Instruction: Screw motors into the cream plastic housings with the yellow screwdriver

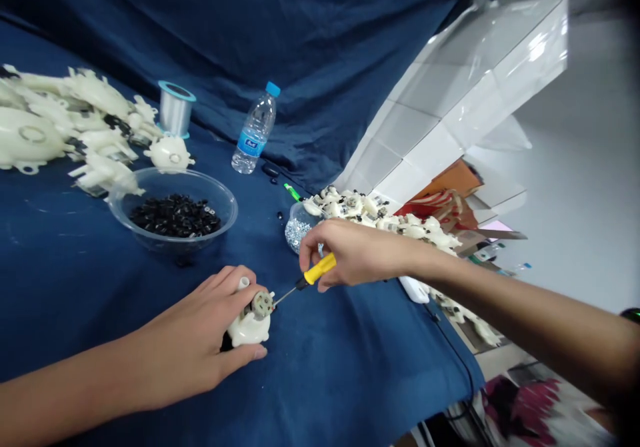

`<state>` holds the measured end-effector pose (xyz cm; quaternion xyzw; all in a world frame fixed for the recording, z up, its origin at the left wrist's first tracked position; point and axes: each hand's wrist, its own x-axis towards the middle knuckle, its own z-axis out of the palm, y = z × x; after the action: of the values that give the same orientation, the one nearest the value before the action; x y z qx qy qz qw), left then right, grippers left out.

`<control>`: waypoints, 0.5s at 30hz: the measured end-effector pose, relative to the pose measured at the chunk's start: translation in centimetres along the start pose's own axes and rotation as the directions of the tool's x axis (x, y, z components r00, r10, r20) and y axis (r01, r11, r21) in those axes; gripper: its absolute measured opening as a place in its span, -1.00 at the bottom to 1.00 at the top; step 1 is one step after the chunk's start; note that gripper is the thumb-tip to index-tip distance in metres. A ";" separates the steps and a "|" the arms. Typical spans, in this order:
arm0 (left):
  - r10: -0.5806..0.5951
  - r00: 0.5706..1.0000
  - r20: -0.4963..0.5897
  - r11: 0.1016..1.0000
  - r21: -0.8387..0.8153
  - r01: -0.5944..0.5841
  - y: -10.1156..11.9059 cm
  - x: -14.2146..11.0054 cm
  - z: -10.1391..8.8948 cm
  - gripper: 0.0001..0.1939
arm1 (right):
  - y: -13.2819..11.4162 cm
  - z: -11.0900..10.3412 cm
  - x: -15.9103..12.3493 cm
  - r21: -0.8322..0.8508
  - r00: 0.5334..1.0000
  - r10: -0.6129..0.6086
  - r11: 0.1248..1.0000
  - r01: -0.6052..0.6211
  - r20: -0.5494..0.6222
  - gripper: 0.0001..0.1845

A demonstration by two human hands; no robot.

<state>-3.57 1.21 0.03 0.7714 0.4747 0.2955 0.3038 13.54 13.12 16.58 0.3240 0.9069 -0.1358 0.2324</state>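
My left hand [215,334] is closed around a cream plastic motor housing [251,330] and presses it against the blue cloth. A round grey motor end [263,304] faces up from the housing. In my right hand [355,254] is a screwdriver [320,269] with a yellow and black handle, held in a pinch. Its thin shaft slants down to the left, and the tip is at the right side of the motor end. Whether a screw sits under the tip is too small to tell. Behind my right fingers stands a small clear bowl [296,234] of silvery screws, partly covered by the hand.
A clear bowl [225,224] of small black parts stands left of centre. Cream housings [100,147] are heaped at far left, more [370,207] at right. A wire spool [175,110] and a water bottle [255,130] stand behind. White boxes [425,120] rise at right, and a cable [453,347] crosses the table's right edge.
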 end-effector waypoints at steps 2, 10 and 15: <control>0.010 1.000 0.004 1.000 -0.007 -0.010 0.1 0.0 -0.1 -0.71 | 0.3 0.3 -0.6 -0.101 0.988 -0.146 0.985 0.140 -0.055 -0.79; 0.016 0.999 -0.031 1.000 -0.019 -0.017 0.0 0.0 -0.1 -0.70 | 1.0 1.4 -1.5 -0.516 0.857 -0.515 0.729 0.450 0.020 -0.69; -0.022 0.994 -0.104 1.000 0.000 0.023 -0.3 0.0 0.2 -0.73 | 1.0 1.6 -0.9 -0.346 0.915 -0.403 0.863 0.368 -0.033 -0.78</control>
<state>-3.56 1.26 -0.30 0.7497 0.4987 0.3316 0.2817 15.36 12.74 15.57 0.0990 0.9739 -0.0074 0.2041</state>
